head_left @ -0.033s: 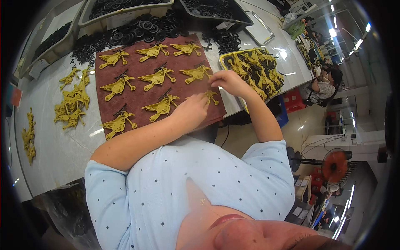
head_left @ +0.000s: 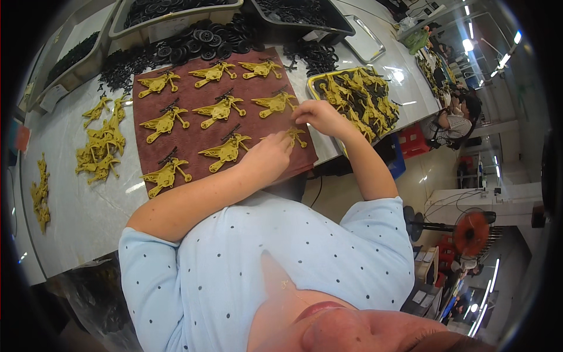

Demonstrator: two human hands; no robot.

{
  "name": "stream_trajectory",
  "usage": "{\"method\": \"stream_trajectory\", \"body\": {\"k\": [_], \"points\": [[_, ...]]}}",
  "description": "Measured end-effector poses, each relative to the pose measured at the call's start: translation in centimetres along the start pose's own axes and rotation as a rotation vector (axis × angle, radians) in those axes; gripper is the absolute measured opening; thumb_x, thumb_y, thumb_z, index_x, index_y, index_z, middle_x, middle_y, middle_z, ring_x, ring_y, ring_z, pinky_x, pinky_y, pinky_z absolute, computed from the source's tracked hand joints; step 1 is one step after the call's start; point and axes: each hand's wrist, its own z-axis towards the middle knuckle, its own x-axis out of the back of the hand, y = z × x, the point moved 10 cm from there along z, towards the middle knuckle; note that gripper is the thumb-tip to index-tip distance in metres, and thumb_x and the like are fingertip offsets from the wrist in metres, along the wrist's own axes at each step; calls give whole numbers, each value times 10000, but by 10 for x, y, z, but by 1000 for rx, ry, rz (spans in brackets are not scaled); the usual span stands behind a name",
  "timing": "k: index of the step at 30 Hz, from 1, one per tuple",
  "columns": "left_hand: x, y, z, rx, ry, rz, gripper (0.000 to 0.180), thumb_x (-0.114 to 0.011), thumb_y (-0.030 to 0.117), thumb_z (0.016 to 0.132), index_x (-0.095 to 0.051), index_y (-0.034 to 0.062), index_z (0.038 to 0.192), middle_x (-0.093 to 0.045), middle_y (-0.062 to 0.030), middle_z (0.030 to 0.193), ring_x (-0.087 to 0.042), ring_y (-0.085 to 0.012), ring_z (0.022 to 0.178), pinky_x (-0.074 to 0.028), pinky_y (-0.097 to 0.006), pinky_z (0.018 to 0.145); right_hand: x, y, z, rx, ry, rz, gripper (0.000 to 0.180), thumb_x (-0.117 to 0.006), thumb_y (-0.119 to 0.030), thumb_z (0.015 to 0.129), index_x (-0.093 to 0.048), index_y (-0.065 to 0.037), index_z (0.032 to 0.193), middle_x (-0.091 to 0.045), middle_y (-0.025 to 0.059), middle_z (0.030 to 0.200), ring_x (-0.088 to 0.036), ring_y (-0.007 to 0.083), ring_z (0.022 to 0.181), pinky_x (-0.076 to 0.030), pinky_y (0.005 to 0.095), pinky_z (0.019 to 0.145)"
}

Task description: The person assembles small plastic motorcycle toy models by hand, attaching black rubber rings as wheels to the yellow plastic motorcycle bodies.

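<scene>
On a maroon cloth (head_left: 193, 138) lie rows of yellow plastic toy motorcycle frames (head_left: 220, 111), several with thin black handlebars (head_left: 231, 131) at the top. At the cloth's near right corner my left hand (head_left: 271, 155) covers most of one yellow toy motorcycle frame (head_left: 298, 138), its fingers closed over it. Just above, at the cloth's right edge, my right hand (head_left: 322, 119) is bent with thumb and fingertips together. Whatever it may pinch is too small or hidden to make out. Another frame (head_left: 274, 104) lies beside those fingertips.
Loose yellow frames (head_left: 102, 144) are heaped at the left. Black wheels (head_left: 205, 38) and small black parts (head_left: 316, 56) lie along the back, before grey bins (head_left: 176, 26) and a black bin (head_left: 305, 32). A yellow-rimmed tray (head_left: 314, 88) of frames stands at the right.
</scene>
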Motion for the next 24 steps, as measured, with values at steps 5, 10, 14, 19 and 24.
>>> {"method": "stream_trajectory", "body": {"k": [5, 10, 14, 19, 24], "points": [[-5, -7, 0, 23, 8, 7, 356, -510, 88, 806, -592, -32, 1130, -548, -158, 1242, -480, -294, 1217, -406, -370, 1007, -12, -14, 7, 141, -35, -191, 129, -671, -21, 746, -671, -15, 875, -648, 132, 860, -621, 281, 832, -491, 338, 758], [8, -4, 0, -9, 194, 0, 290, -574, 92, 735, -625, -47, 985, -578, -145, 1099, -514, -270, 1089, -429, -327, 926, -20, -13, 15, 217, -72, -276, 207, -603, 126, 673, -639, 0, 834, -627, 149, 862, -627, 304, 835, -503, 345, 717], [-8, -6, 6, 58, -89, 14, 387, -508, 95, 814, -582, -31, 1172, -519, -171, 1302, -458, -296, 1252, -386, -372, 1035, -27, -17, 21, 197, -141, -295, 247, -576, 163, 641, -612, 3, 825, -596, 138, 833, -626, 298, 820, -506, 338, 703], [-11, -3, 5, 53, -179, 137, 400, -510, 98, 818, -577, -35, 1189, -505, -183, 1326, -442, -307, 1272, -366, -388, 1054, -33, -28, 21, 242, -202, -350, 174, -546, 130, 676, -573, -3, 785, -569, 124, 803, -607, 286, 812, -497, 352, 692], [-11, -6, 5, 62, -33, 85, 328, -545, 112, 788, -635, -13, 1077, -545, -167, 1252, -454, -310, 1235, -374, -394, 1028, -37, -37, 17, 298, -199, -448, 103, -567, 71, 708, -575, -5, 778, -568, 137, 809, -602, 300, 829, -484, 360, 705]]}}
